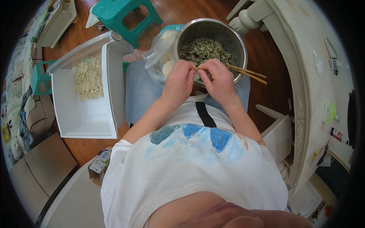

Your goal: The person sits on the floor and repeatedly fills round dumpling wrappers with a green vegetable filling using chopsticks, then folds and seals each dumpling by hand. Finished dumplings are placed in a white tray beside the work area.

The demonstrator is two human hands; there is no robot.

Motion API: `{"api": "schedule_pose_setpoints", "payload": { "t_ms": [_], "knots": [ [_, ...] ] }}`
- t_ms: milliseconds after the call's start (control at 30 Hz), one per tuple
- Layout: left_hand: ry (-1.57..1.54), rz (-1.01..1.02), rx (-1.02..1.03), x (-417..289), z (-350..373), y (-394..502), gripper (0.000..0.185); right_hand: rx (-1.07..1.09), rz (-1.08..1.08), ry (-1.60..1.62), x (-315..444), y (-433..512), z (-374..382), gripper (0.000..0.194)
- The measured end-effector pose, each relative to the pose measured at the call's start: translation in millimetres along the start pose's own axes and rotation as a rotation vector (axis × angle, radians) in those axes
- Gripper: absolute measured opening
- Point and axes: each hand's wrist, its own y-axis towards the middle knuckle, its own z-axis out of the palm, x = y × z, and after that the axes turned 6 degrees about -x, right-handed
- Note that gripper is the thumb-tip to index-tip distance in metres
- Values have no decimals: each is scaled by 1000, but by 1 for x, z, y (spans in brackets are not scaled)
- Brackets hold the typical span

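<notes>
My left hand (pixel 180 79) and my right hand (pixel 218 78) meet at the near rim of a steel bowl (pixel 244 45), fingertips pinched together on a small dumpling (pixel 196 74) that they mostly cover. Chopped green-and-meat filling (pixel 206 51) lies in the bowl. Wooden chopsticks (pixel 249 74) rest over its right rim. Left of the bowl, round dough wrappers (pixel 167 68) sit in a clear plastic bag (pixel 154 52). Rows of folded dumplings (pixel 89 77) fill the upper part of a white drawer-like bin (pixel 82 119) at my left.
A green plastic stool (pixel 114 14) stands beyond the bin, and a smaller one (pixel 42 78) at its left. A pale table (pixel 308 85) with small items runs along the right, above a white chair (pixel 278 139). An open carton (pixel 99 165) lies near my left elbow.
</notes>
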Motion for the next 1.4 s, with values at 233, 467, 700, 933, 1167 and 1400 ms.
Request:
{"api": "schedule_pose_setpoints", "payload": {
  "t_ms": [233,467,700,933,1167,1400],
  "knots": [
    [-112,-147,-82,5,3,2,9,-24,233,280,-10,-6,-2,15],
    [-663,-599,32,10,-6,3,10,213,775,979,-19,-13,1,35],
    [-200,-162,-55,5,-3,2,11,315,734,1012,-20,-16,3,37],
    [54,17,-10,4,-6,3,10,342,742,974,-21,-19,6,35],
    [245,137,8,5,-6,3,10,278,704,904,-18,-21,7,32],
    [182,79,-32,5,-3,3,8,226,681,875,-16,-22,10,32]
  ]
}}
